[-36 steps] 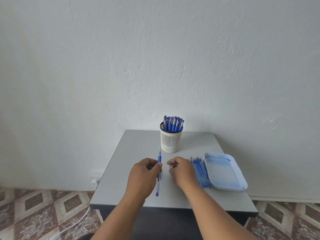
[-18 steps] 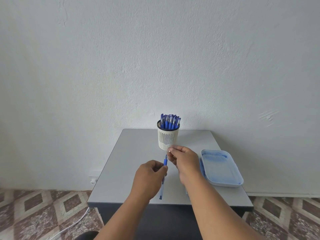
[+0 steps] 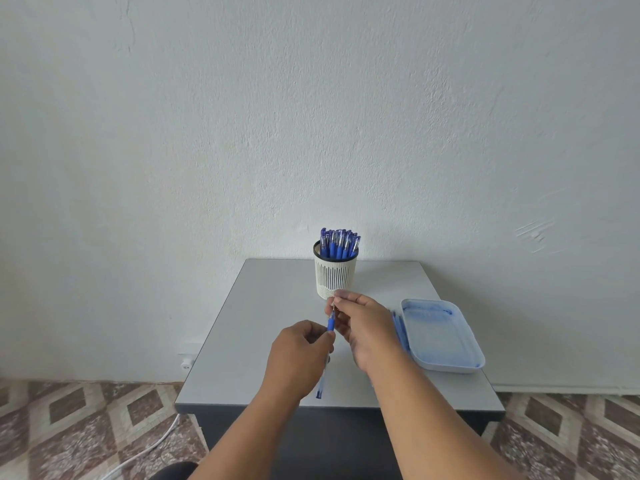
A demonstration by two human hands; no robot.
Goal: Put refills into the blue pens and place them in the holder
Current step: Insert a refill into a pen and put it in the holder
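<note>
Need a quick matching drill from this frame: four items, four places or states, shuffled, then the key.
Things:
1. pen
2. holder
3. tray
4. loose pens

Places or states:
A. lying on the table between the right hand and the tray
B. standing at the back of the table, full of blue pens
C. held in both hands
D. at the right edge of the table, blue smears inside

Pairs: 1-C, 2-B, 3-D, 4-A

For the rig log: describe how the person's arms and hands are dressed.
Both forearms are bare up to the picture's lower edge, with no sleeve showing. The left hand and right hand wear no gloves, and no ring, watch or bracelet shows.
</note>
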